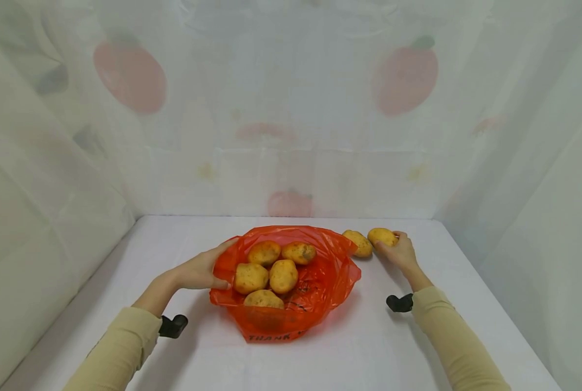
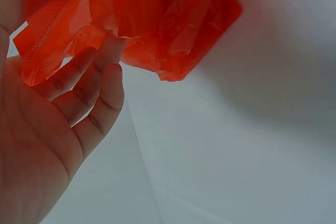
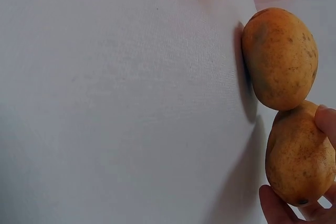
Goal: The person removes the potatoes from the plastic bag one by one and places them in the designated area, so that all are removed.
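Note:
A red plastic bag point(image 1: 337, 293) lies spread wide on the table, with several potatoes point(image 1: 283, 276) inside. My left hand point(image 1: 204, 269) holds the bag's left rim, the thumb over the edge. From the left wrist view, the fingers of that hand point(image 2: 79, 103) bend at the red plastic, partly hidden behind it. To the right of the bag, my right hand point(image 1: 402, 252) grips a potato point(image 1: 381, 237) between thumb and fingers. The right wrist view has this held potato point(image 3: 299, 153) right against another potato point(image 3: 281, 59), which rests on the table.
The white-covered table point(image 1: 369, 347) carries the bag and potatoes. Pale printed curtains point(image 1: 291, 98) stand behind it and along both sides. A black wrist mount point(image 1: 174, 326) sticks out from the left sleeve, and another black mount point(image 1: 399, 303) from the right.

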Tool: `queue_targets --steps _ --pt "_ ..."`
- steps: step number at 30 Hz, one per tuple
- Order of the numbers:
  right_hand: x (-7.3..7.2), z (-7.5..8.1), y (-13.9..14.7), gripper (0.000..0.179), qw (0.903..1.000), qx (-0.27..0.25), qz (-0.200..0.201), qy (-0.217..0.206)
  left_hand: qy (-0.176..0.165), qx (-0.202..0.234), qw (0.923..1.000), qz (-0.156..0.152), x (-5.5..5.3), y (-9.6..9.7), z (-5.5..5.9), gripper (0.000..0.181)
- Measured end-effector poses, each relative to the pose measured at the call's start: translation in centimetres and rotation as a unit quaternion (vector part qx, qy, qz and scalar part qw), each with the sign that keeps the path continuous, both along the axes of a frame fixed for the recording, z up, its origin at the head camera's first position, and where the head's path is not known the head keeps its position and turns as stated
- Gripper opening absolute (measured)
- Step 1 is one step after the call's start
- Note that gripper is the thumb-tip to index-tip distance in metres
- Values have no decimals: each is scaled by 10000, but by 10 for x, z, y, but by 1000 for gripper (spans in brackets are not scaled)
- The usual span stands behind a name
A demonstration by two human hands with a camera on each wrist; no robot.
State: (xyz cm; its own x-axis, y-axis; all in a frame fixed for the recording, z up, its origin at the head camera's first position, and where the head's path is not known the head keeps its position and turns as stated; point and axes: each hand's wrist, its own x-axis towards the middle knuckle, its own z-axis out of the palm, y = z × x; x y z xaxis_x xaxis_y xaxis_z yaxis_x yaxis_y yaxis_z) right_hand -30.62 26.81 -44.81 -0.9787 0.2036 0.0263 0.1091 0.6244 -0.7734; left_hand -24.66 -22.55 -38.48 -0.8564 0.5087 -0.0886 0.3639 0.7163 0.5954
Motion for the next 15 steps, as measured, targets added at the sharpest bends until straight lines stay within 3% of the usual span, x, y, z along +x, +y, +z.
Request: queue_targets --steps 15 --pt "0 -3 0 79 9992 -171 -85 -362 -16 -11 10000 21 0 0 1 95"
